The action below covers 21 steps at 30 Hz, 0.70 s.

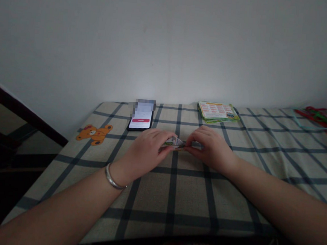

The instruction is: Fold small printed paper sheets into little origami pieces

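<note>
Between my two hands, just above the checked tablecloth, is a small folded piece of printed paper (pixel 175 141). My left hand (pixel 150 146), with a silver bangle at the wrist, is closed around the paper's left part, thumb below and fingers above. The fingertips of my right hand (pixel 205 146) pinch its narrow right end. Much of the paper is hidden by my fingers, so its full shape does not show. Behind my left hand lies a phone (pixel 140 120) with its screen lit.
A stack of printed leaflets (pixel 218 111) lies by the wall, behind my right hand. Red, green and pale blue ribbons (pixel 319 119) are heaped at the far right. A brown bear figure (pixel 94 133) lies flat on the checked tablecloth (pixel 191 200) at left. The wall (pixel 169 43) bounds the table's back.
</note>
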Each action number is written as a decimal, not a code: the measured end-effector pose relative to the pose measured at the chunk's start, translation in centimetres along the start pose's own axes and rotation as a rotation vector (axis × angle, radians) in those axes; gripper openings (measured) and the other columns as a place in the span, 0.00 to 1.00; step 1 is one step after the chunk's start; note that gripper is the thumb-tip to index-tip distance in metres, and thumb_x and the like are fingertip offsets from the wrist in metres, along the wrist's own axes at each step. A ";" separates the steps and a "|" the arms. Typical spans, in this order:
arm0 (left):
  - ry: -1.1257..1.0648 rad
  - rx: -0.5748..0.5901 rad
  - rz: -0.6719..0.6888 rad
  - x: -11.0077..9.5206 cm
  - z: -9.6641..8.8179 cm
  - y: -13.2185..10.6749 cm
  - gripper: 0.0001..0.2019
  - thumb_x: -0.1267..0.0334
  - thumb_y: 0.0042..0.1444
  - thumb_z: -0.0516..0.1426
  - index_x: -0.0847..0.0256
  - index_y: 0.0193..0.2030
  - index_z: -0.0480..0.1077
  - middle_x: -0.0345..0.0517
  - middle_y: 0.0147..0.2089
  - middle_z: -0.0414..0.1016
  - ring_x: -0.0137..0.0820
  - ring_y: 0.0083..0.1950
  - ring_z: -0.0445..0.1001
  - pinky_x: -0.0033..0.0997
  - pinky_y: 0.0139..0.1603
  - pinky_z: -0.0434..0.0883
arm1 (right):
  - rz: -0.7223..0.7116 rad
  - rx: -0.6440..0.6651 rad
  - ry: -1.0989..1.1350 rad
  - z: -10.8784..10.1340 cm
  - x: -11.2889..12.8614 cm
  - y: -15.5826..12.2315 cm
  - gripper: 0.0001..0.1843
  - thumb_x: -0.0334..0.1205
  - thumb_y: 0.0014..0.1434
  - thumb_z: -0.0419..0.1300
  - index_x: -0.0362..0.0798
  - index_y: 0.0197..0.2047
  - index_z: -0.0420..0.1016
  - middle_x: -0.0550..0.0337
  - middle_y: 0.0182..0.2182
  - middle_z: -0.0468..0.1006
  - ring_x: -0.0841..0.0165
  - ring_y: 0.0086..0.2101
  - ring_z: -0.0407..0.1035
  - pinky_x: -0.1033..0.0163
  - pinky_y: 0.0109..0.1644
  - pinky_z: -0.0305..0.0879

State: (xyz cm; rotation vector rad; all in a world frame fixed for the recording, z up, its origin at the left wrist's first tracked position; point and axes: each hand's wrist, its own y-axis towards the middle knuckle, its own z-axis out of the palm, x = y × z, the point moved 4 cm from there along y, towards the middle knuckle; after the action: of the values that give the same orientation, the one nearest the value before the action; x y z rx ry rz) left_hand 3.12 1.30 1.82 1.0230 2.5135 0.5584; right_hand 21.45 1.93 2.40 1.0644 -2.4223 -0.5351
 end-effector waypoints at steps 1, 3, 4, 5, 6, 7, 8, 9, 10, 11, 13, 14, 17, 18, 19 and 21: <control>0.007 -0.002 0.003 -0.1 -0.1 0.0 0.08 0.65 0.60 0.58 0.60 0.46 0.68 0.45 0.44 0.76 0.35 0.47 0.73 0.39 0.50 0.70 | 0.004 -0.003 0.005 0.0 0.0 0.0 0.04 0.38 0.60 0.61 0.48 0.33 0.71 0.59 0.30 0.75 0.67 0.34 0.65 0.63 0.38 0.59; 0.024 -0.010 0.004 -0.1 -0.2 0.1 0.05 0.64 0.61 0.57 0.61 0.42 0.69 0.44 0.40 0.75 0.35 0.44 0.72 0.38 0.47 0.70 | 0.021 -0.004 0.020 -0.1 -0.1 0.1 0.03 0.38 0.59 0.61 0.48 0.35 0.71 0.59 0.31 0.76 0.66 0.35 0.66 0.63 0.38 0.60; 0.032 -0.015 0.007 -0.2 -0.3 0.1 0.04 0.64 0.61 0.57 0.61 0.41 0.69 0.44 0.39 0.75 0.35 0.44 0.72 0.38 0.46 0.70 | 0.028 -0.003 0.029 0.0 -0.2 0.1 0.03 0.38 0.58 0.61 0.48 0.35 0.71 0.59 0.31 0.76 0.66 0.35 0.66 0.62 0.39 0.60; 0.039 -0.017 0.010 -0.2 -0.3 0.1 0.04 0.64 0.61 0.56 0.61 0.41 0.68 0.44 0.39 0.75 0.35 0.44 0.72 0.38 0.46 0.70 | 0.032 -0.001 0.038 0.0 -0.3 0.1 0.03 0.37 0.58 0.61 0.48 0.35 0.72 0.59 0.31 0.76 0.66 0.35 0.66 0.62 0.39 0.60; 0.043 -0.019 0.014 -0.2 -0.4 0.1 0.04 0.65 0.61 0.56 0.61 0.41 0.68 0.44 0.39 0.74 0.35 0.44 0.72 0.38 0.46 0.69 | 0.033 0.002 0.046 0.0 -0.4 0.1 0.03 0.37 0.58 0.62 0.48 0.35 0.72 0.59 0.32 0.76 0.66 0.35 0.66 0.62 0.39 0.60; 0.047 -0.021 0.019 -0.3 -0.4 0.1 0.03 0.66 0.61 0.56 0.61 0.41 0.68 0.45 0.39 0.74 0.35 0.43 0.72 0.38 0.45 0.69 | 0.032 0.004 0.052 0.1 -0.5 0.1 0.03 0.37 0.57 0.62 0.48 0.35 0.72 0.60 0.32 0.76 0.66 0.35 0.67 0.62 0.39 0.61; 0.050 -0.023 0.023 -0.3 -0.4 0.1 0.03 0.66 0.61 0.56 0.62 0.41 0.68 0.45 0.39 0.74 0.35 0.43 0.71 0.38 0.45 0.69 | 0.030 0.004 0.056 0.1 -0.5 0.1 0.03 0.37 0.57 0.62 0.49 0.35 0.72 0.60 0.31 0.76 0.67 0.35 0.67 0.62 0.40 0.61; 0.051 -0.026 0.027 -0.3 -0.4 0.1 0.03 0.66 0.61 0.56 0.62 0.40 0.68 0.45 0.39 0.74 0.35 0.43 0.71 0.38 0.45 0.69 | 0.029 0.002 0.060 0.1 -0.6 0.1 0.02 0.36 0.57 0.62 0.48 0.35 0.72 0.60 0.31 0.76 0.67 0.35 0.67 0.63 0.40 0.61; 0.048 -0.027 0.034 -0.3 -0.5 0.1 0.03 0.66 0.61 0.56 0.62 0.39 0.68 0.45 0.38 0.74 0.35 0.42 0.71 0.38 0.44 0.69 | 0.027 -0.001 0.062 0.2 -0.6 0.1 0.02 0.36 0.57 0.62 0.48 0.35 0.72 0.60 0.31 0.76 0.67 0.36 0.67 0.63 0.40 0.61; 0.042 -0.029 0.041 -0.4 -0.5 0.1 0.03 0.66 0.61 0.56 0.62 0.39 0.68 0.45 0.38 0.74 0.35 0.42 0.71 0.38 0.44 0.69 | 0.023 -0.006 0.062 0.2 -0.6 0.1 0.01 0.35 0.57 0.62 0.48 0.35 0.72 0.60 0.31 0.77 0.67 0.36 0.67 0.63 0.40 0.61; 0.027 -0.045 0.059 -0.4 -0.6 0.1 0.03 0.65 0.61 0.56 0.62 0.38 0.69 0.44 0.38 0.74 0.35 0.42 0.71 0.38 0.45 0.69 | 0.005 -0.019 0.057 0.2 -0.5 0.1 0.01 0.33 0.57 0.61 0.48 0.34 0.72 0.60 0.31 0.76 0.67 0.35 0.67 0.63 0.40 0.61; 0.021 -0.057 0.069 -0.4 -0.6 0.2 0.03 0.65 0.61 0.56 0.61 0.38 0.69 0.44 0.38 0.74 0.34 0.42 0.71 0.38 0.45 0.68 | -0.007 -0.026 0.053 0.2 -0.4 0.1 0.02 0.32 0.56 0.61 0.48 0.34 0.72 0.60 0.31 0.76 0.67 0.35 0.67 0.63 0.40 0.61; 0.025 -0.108 0.096 -0.4 -0.8 0.1 0.03 0.66 0.60 0.58 0.61 0.40 0.71 0.45 0.40 0.74 0.35 0.44 0.71 0.37 0.47 0.68 | -0.041 -0.047 0.022 0.1 -0.2 0.1 0.02 0.32 0.55 0.62 0.47 0.32 0.72 0.60 0.30 0.76 0.66 0.34 0.66 0.62 0.39 0.60; 0.032 -0.124 0.107 -0.5 -0.9 0.1 0.04 0.65 0.59 0.58 0.61 0.41 0.71 0.45 0.41 0.74 0.35 0.44 0.71 0.37 0.47 0.68 | -0.051 -0.048 0.004 0.1 -0.2 0.1 0.02 0.32 0.56 0.62 0.47 0.32 0.72 0.60 0.30 0.76 0.66 0.34 0.66 0.62 0.39 0.60; 0.042 -0.139 0.123 -0.6 -1.0 0.1 0.04 0.65 0.59 0.58 0.61 0.41 0.71 0.45 0.41 0.74 0.35 0.44 0.71 0.38 0.47 0.68 | -0.061 -0.047 -0.017 0.1 -0.1 0.1 0.02 0.32 0.56 0.62 0.47 0.33 0.73 0.60 0.30 0.76 0.66 0.34 0.65 0.62 0.39 0.60; 0.067 -0.168 0.163 -0.8 -1.2 0.1 0.04 0.64 0.59 0.59 0.61 0.40 0.71 0.45 0.40 0.74 0.35 0.43 0.71 0.38 0.46 0.68 | -0.085 -0.039 -0.052 0.0 0.2 0.1 0.01 0.33 0.57 0.61 0.47 0.33 0.73 0.59 0.30 0.75 0.65 0.35 0.65 0.61 0.40 0.59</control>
State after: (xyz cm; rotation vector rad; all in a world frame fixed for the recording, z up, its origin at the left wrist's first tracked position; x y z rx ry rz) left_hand 3.15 0.51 2.99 1.1686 2.4040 0.8498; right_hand 21.26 1.87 2.50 1.1551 -2.4092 -0.6429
